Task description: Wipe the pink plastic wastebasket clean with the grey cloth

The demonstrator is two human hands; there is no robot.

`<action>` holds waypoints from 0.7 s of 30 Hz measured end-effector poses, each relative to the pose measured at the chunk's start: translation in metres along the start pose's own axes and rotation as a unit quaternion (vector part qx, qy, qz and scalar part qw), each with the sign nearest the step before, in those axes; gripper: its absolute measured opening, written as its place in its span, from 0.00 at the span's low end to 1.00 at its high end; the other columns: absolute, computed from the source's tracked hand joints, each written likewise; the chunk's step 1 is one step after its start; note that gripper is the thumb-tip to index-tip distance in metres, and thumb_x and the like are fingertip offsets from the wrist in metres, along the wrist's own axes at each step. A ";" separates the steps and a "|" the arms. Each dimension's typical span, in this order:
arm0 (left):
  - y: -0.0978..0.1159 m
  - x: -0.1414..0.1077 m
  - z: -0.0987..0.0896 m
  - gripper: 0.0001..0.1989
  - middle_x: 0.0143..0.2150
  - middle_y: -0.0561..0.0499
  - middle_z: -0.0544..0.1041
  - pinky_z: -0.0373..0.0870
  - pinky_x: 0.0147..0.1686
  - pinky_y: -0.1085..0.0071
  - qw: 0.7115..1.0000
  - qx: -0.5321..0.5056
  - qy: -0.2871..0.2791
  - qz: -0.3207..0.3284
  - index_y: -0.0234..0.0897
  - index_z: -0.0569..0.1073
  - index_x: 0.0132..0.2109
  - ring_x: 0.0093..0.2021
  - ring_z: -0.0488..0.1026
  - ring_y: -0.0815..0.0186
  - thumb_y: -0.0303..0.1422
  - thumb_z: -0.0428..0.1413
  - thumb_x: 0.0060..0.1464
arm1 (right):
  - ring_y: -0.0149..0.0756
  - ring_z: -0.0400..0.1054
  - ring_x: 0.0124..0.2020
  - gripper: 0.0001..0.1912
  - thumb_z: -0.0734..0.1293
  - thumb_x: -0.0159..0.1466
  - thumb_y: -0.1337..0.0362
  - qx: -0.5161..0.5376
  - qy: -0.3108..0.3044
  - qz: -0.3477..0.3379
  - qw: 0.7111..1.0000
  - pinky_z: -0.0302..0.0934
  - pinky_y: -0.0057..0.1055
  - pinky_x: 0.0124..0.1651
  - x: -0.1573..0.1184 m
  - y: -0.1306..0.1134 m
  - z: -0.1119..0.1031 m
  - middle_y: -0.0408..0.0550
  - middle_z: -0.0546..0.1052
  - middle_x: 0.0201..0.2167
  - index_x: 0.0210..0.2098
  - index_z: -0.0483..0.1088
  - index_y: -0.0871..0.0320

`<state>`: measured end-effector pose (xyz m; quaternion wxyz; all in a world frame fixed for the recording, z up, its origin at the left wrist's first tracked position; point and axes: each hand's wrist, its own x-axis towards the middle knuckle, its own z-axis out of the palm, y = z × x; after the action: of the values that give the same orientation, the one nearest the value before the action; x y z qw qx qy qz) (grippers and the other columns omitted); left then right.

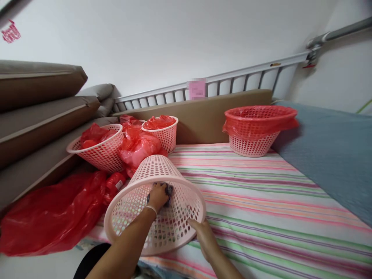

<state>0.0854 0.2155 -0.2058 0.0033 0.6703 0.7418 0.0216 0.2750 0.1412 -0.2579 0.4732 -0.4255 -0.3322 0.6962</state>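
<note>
A pale pink perforated plastic basket (155, 170) lies on its side on the striped sheet, its mouth facing me. My left hand (159, 197) reaches inside it, closed on a dark patterned cloth (168, 190) pressed near the inner wall. The wrist carries a light bracelet. My right hand (200, 231) grips the basket's rim at the lower right, thumb inside the wall; the other fingers are mostly hidden behind it. Just beyond the basket sits a bunched red plastic bag (141, 147) with something pale inside.
Pink baskets with red bags (114, 145) (167, 135) stand behind on the left. Another basket (251, 145), lined with a red bag, stands at the back right. A large red bag (58, 213) and a red roll (114, 184) lie left, beside stacked cushions (43, 112).
</note>
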 end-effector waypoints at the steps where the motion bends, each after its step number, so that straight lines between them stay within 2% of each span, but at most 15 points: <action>1: 0.001 -0.009 -0.001 0.14 0.51 0.45 0.71 0.66 0.50 0.53 1.000 -0.002 -0.002 0.014 0.36 0.71 0.49 0.53 0.67 0.56 0.35 0.55 0.56 | 0.43 0.73 0.27 0.19 0.68 0.46 0.60 -0.007 0.002 0.003 1.000 0.65 0.33 0.30 -0.001 -0.001 0.001 0.50 0.79 0.27 0.36 0.73 0.63; 6: 0.008 -0.073 -0.003 0.20 0.49 0.45 0.72 0.63 0.53 0.64 0.997 -0.017 -0.014 0.079 0.40 0.72 0.49 0.52 0.65 0.57 0.27 0.56 0.45 | 0.43 0.72 0.27 0.17 0.67 0.45 0.60 -0.025 0.002 -0.003 1.000 0.65 0.33 0.30 -0.003 -0.004 0.003 0.49 0.78 0.24 0.34 0.73 0.62; 9: 0.014 -0.110 -0.001 0.21 0.50 0.46 0.71 0.64 0.52 0.63 0.995 -0.024 -0.025 0.098 0.43 0.73 0.47 0.52 0.65 0.56 0.28 0.55 0.43 | 0.42 0.72 0.27 0.17 0.67 0.46 0.60 -0.034 -0.014 -0.017 0.999 0.65 0.33 0.31 -0.006 -0.004 0.004 0.49 0.78 0.25 0.33 0.74 0.62; 12: 0.012 -0.127 0.000 0.22 0.51 0.46 0.71 0.64 0.52 0.62 0.995 -0.019 -0.033 0.096 0.43 0.73 0.46 0.52 0.65 0.55 0.26 0.54 0.40 | 0.43 0.72 0.31 0.16 0.66 0.46 0.60 -0.062 -0.044 -0.043 0.996 0.65 0.34 0.35 -0.010 -0.008 0.006 0.48 0.79 0.27 0.32 0.75 0.61; 14: 0.004 -0.124 -0.002 0.23 0.51 0.46 0.72 0.65 0.51 0.61 0.995 -0.010 -0.036 0.090 0.43 0.74 0.46 0.52 0.65 0.54 0.24 0.54 0.39 | 0.45 0.72 0.33 0.15 0.66 0.46 0.61 -0.093 -0.043 -0.063 0.993 0.65 0.35 0.37 -0.014 -0.012 0.007 0.48 0.79 0.27 0.32 0.75 0.60; 16: -0.007 -0.110 -0.004 0.22 0.50 0.45 0.73 0.65 0.51 0.59 0.997 0.003 -0.031 0.075 0.42 0.74 0.46 0.52 0.66 0.53 0.22 0.53 0.41 | 0.46 0.72 0.34 0.15 0.66 0.45 0.61 -0.122 -0.025 -0.086 0.988 0.65 0.36 0.39 -0.017 -0.017 0.006 0.47 0.79 0.26 0.32 0.75 0.58; 19: -0.025 -0.073 -0.007 0.21 0.53 0.43 0.72 0.62 0.54 0.56 0.999 0.024 -0.014 0.036 0.40 0.72 0.50 0.55 0.65 0.53 0.22 0.51 0.49 | 0.47 0.72 0.36 0.14 0.67 0.45 0.62 -0.157 -0.009 -0.117 0.981 0.65 0.38 0.42 -0.020 -0.025 0.001 0.46 0.79 0.25 0.32 0.76 0.55; 21: -0.031 -0.046 -0.005 0.20 0.59 0.43 0.68 0.55 0.59 0.52 0.999 0.034 0.000 0.010 0.39 0.68 0.55 0.60 0.61 0.53 0.25 0.50 0.56 | 0.48 0.72 0.37 0.16 0.67 0.45 0.62 -0.175 -0.010 -0.125 0.977 0.65 0.39 0.43 -0.021 -0.030 -0.004 0.46 0.79 0.26 0.34 0.76 0.55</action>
<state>0.0586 0.1670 -0.2034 -0.0197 0.6770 0.7357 -0.0033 0.2935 0.1311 -0.2279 0.4716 -0.4491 -0.5043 0.5671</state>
